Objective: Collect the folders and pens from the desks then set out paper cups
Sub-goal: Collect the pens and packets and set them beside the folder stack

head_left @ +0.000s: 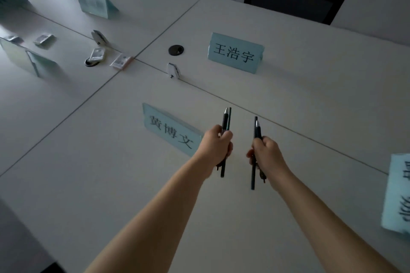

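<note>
We hold both hands out over the pale tabletop (111,184), each clenched around a small bundle of pens. Our left hand (216,147) grips two dark pens (226,122) that stand nearly upright, their tips above the fist and their ends below it. Our right hand (267,153) grips another pair of pens (256,128) the same way, just beside the first pair and not touching it. Just beyond our left hand stands a light blue name card (168,128), and a second name card (235,53) stands farther back. A third card (399,193) sits at the right edge. A black chair (292,1) stands behind the far side.
</note>
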